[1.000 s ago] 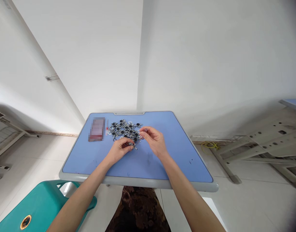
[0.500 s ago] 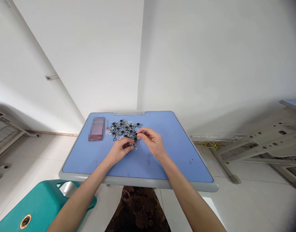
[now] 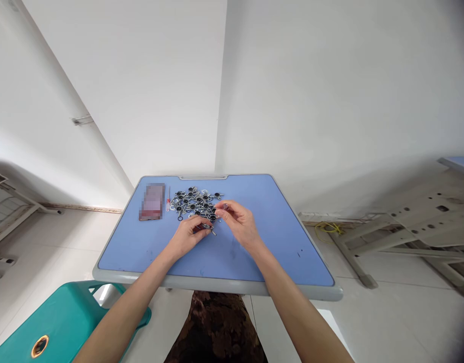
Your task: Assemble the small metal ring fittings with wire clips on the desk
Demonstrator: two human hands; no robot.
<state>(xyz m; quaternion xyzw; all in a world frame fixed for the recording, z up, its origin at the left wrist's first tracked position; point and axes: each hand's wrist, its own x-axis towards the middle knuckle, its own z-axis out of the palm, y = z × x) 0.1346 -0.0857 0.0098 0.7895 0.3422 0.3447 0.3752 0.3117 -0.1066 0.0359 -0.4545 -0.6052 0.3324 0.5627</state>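
Note:
On the blue tabletop (image 3: 254,227) lies a pile of small metal parts with black round centres and silvery loops (image 3: 193,200). My left hand (image 3: 186,236) is closed at the near edge of the pile, its thumb and fingers around a small metal part (image 3: 214,232) whose thin end sticks out to the right. Just right of the pile, my right hand (image 3: 239,222) is held in a pinch. Something tiny shows at its fingertips, too small to name. Left of the pile lies a small screwdriver with a red and clear handle (image 3: 167,204).
A flat, pixelated rectangular object (image 3: 152,201) lies at the table's left. Beside the table's near left corner stands a green plastic stool (image 3: 65,317). Another desk frame (image 3: 406,227) is on the right, with a yellow cord (image 3: 328,229) on the floor. A wall rises behind.

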